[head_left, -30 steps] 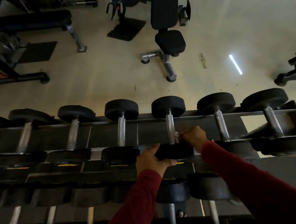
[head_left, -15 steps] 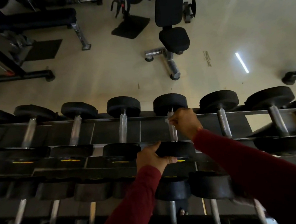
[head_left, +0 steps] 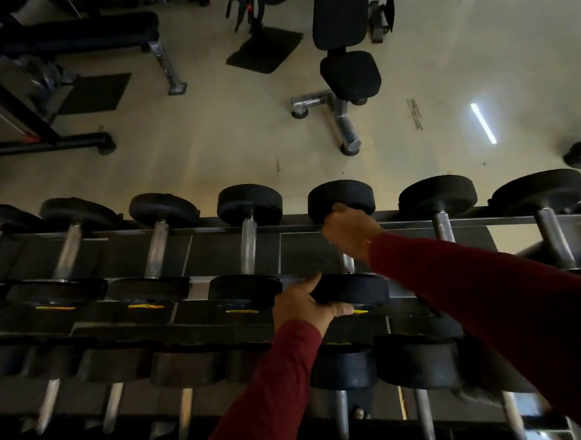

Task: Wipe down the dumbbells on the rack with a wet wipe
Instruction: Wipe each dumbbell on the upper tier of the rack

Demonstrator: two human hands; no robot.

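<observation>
A black dumbbell [head_left: 340, 196] with a steel handle lies on the top tier of the dark rack [head_left: 301, 249], fifth from the left. My left hand [head_left: 301, 307] grips its near head [head_left: 354, 289] from the left side. My right hand [head_left: 349, 231] is closed around the far end of the handle, right under the far head. The wet wipe is hidden inside that hand; I cannot see it. Both arms wear dark red sleeves.
More dumbbells line the top tier on both sides, one [head_left: 247, 205] at the left and one [head_left: 437, 197] at the right. A lower tier [head_left: 417, 361] holds several more. Beyond the rack stand an adjustable bench [head_left: 347, 66] and a flat bench [head_left: 77, 32] on the pale floor.
My right hand has slid along the handle from the near end to the far end, up against the far head. My left hand has stayed on the near head.
</observation>
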